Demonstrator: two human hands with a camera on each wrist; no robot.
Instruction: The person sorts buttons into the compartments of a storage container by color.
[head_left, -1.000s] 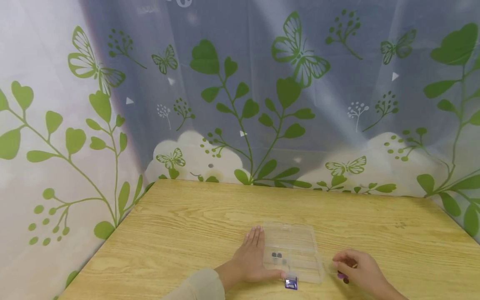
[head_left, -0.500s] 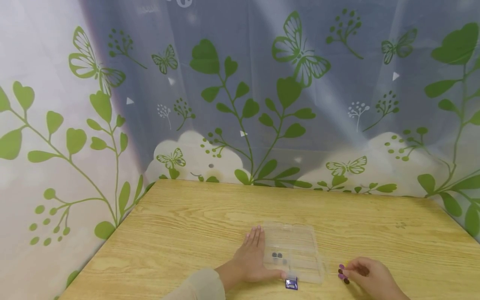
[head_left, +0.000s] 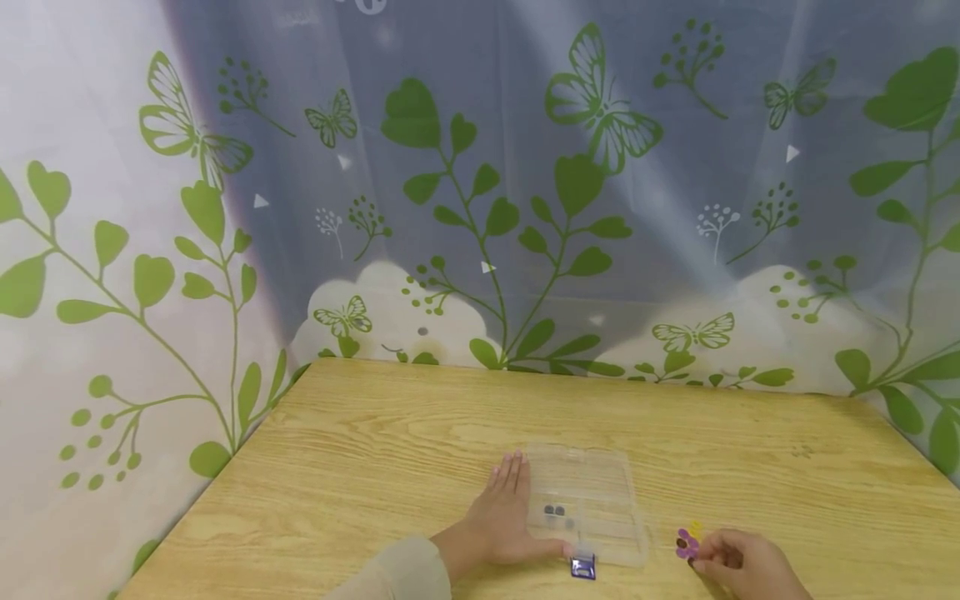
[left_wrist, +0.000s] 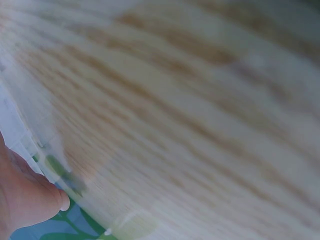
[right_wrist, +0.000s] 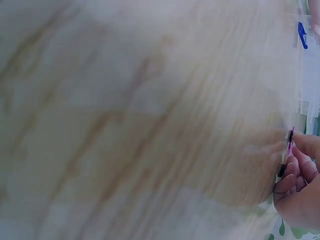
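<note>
A clear plastic compartment box (head_left: 611,533) lies with its lid (head_left: 577,471) swung back. My left hand (head_left: 502,517) rests flat along its left side, fingers straight and thumb reaching across the front edge near a dark blue latch (head_left: 582,567). Right of the box, several small purple discs (head_left: 691,540) lie close together on the table with dark ones and a yellow piece (head_left: 696,527). The curled right hand (head_left: 746,562) pinches a dark disc (head_left: 691,562) at the edge of this group. Seen edge-on in the right wrist view, the pieces (right_wrist: 290,142) sit at its fingertips.
Small dark round pieces (head_left: 554,511) lie in a left compartment of the box. All of this is on a wood-grain table (head_left: 390,450). A curtain (head_left: 480,208) printed with leaves and butterflies stands behind it and at the left.
My right hand has drawn back rightward and down from the group. The yellow piece and more purple discs now show where the fingers covered them. The left hand and the box stay put.
</note>
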